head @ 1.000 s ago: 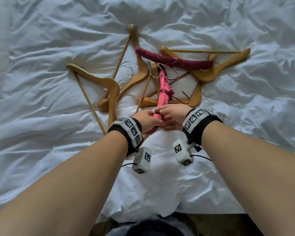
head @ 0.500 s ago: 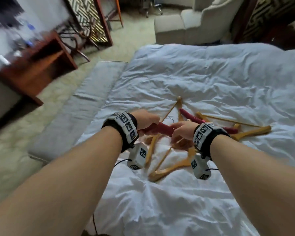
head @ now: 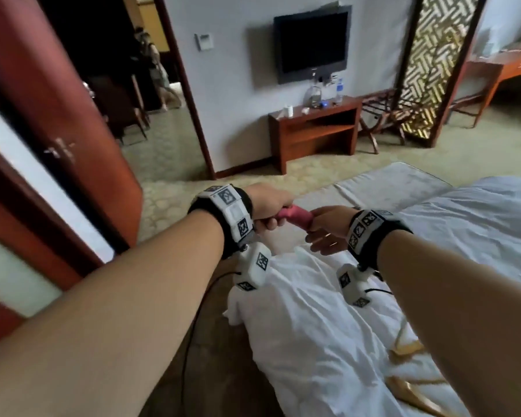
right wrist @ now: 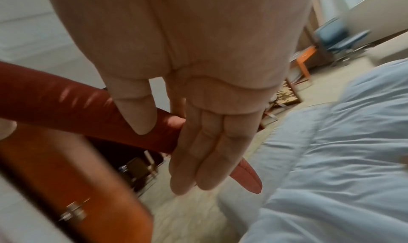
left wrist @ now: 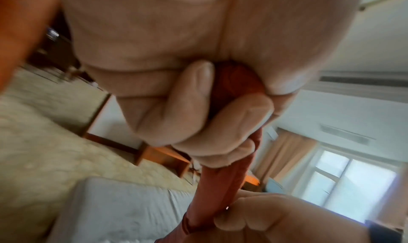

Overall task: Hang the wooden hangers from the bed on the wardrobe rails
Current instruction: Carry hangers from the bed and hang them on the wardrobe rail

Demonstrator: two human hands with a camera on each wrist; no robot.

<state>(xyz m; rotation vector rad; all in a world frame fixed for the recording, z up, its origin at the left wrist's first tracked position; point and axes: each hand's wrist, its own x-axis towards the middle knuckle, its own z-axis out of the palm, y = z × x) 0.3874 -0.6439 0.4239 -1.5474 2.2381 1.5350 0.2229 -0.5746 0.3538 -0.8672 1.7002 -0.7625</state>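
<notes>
We hold a red padded hanger (head: 295,217) up between us, away from the bed (head: 478,224); our left hand (head: 268,206) curls tight round one end, and our right hand (head: 325,230) has a loose grip, thumb on top and straight fingers behind it. We think the job has only just begun; wooden hangers (head: 409,383) lie on the bed, and we see no rail yet.

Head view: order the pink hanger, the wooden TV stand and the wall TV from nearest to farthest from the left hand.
1. Pink hanger: gripped in the left hand itself.
2. TV stand: across the carpet, against the far wall.
3. TV: mounted on the wall above the stand.
</notes>
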